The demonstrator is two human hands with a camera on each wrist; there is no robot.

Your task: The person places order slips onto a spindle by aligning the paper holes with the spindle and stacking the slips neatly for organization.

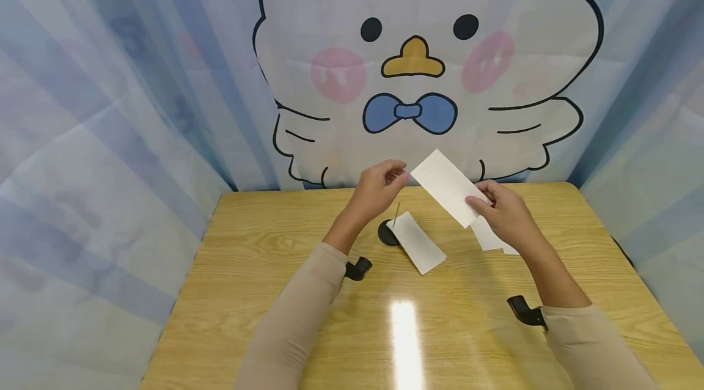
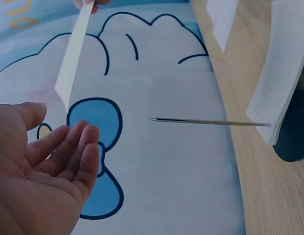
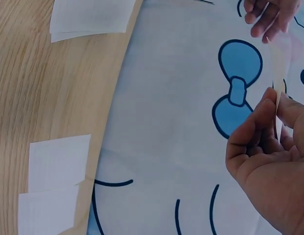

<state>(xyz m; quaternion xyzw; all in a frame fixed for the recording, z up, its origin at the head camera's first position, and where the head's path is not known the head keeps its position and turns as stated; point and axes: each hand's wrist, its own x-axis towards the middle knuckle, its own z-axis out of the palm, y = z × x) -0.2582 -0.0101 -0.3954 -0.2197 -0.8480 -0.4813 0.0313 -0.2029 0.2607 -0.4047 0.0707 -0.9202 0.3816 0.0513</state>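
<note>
Pinches a slip (image 1: 447, 187) in the right hand (image 1: 505, 214), thumb over the face, bent fingers behind, at the right-hand short end. Hangs in the air above the far part of the table (image 1: 264, 292), before the curtain (image 1: 137, 268), sloping from upper left to lower right in the head view. Looks plain white on the face turned to that camera: long, narrow, rectangular, with straight edges, sharp corners and a smooth, nearly flat surface. Shows almost edge-on in both wrist views, as a thin strip, paler cream in tone. Cannot be told for certain as one sheet or several.

Holds the left hand (image 1: 379, 189) just beside the slip's left corner, palm facing the left wrist camera, fingers loosely bent, grasp released.

Includes below a thin, upright spike (image 1: 396, 214) on a round black base (image 1: 387, 235). Has a stack (image 1: 420, 244) of white paper pierced near one corner by the spike, lying aslant partly over the base, layers slightly out of line. Includes also two white papers (image 1: 485, 235) overlapping on the table, partly hidden in the head view by the right hand and slip.
</note>
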